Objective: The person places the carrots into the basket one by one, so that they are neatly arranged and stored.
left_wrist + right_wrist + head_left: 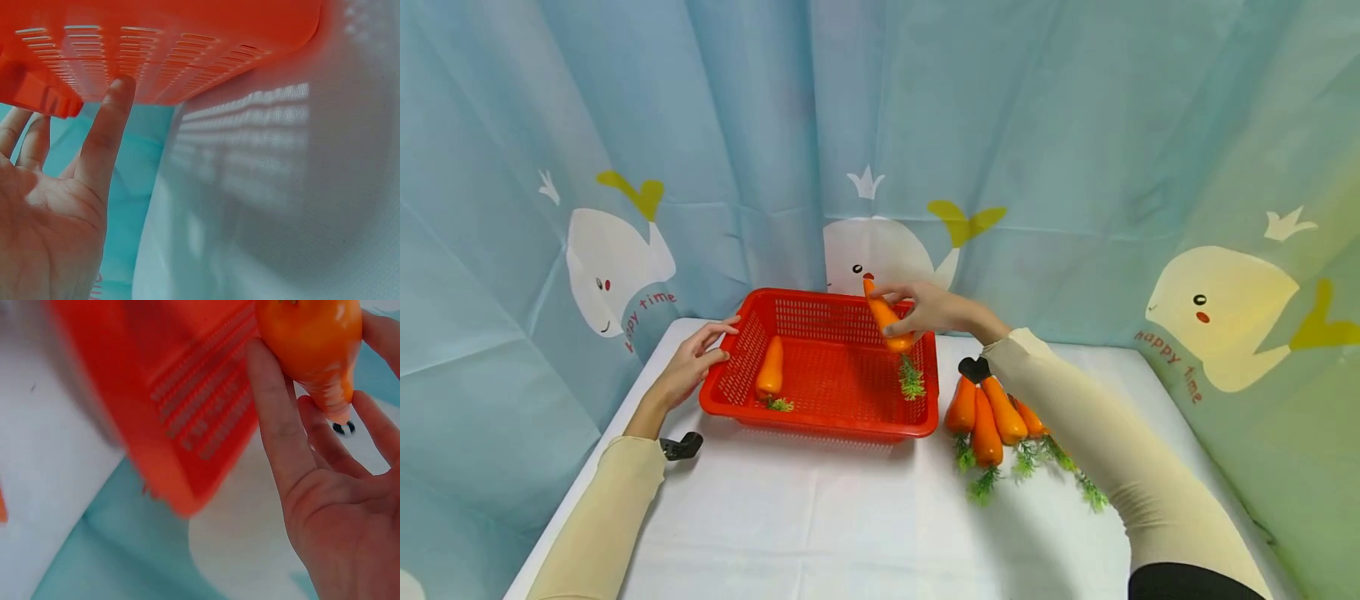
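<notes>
My right hand (928,310) holds an orange carrot (887,318) with a green leafy top over the right part of the red basket (820,428). Its narrow tip points up and the leaves hang down. In the right wrist view, thumb and fingers lie around the carrot (312,344). At the basket's left rim is my left hand (688,367), its fingers extended. The left wrist view shows one digit of that hand (56,200) against the slotted outer wall and the others by the rim. Another carrot (771,368) lies inside the basket at the left.
Several carrots (987,429) with leafy tops lie on the white table (820,517) right of the basket, partly behind my right sleeve (1097,433). A blue curtain (760,125) with whale prints hangs close behind the basket and along both sides.
</notes>
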A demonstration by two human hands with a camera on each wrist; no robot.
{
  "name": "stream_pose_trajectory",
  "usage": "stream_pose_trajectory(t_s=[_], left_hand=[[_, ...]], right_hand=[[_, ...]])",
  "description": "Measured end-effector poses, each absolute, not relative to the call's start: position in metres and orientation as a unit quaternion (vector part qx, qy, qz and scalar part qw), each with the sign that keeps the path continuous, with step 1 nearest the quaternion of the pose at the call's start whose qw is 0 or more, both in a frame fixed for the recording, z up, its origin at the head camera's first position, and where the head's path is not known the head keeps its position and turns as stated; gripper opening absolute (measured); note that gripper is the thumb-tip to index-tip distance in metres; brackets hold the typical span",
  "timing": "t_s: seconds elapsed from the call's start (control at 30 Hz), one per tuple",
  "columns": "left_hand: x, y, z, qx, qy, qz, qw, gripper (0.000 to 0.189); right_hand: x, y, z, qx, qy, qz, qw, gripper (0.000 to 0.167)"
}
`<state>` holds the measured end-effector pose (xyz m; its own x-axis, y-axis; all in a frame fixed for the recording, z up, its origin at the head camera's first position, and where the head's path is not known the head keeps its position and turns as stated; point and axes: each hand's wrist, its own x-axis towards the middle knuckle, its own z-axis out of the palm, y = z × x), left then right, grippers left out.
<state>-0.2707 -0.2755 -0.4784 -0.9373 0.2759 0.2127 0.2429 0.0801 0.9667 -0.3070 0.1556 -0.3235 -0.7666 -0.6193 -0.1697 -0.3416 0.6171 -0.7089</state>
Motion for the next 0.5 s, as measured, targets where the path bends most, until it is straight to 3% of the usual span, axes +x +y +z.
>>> stream_pose_trajectory(t_s=[0.5], left_hand=[[-0.272,-0.275,-0.479,0.180,0.727,0.662,0.015,0.034]], right_hand=[[-0.323,0.076,-0.373,-0.287,0.842,-0.367,0.271,0.068]])
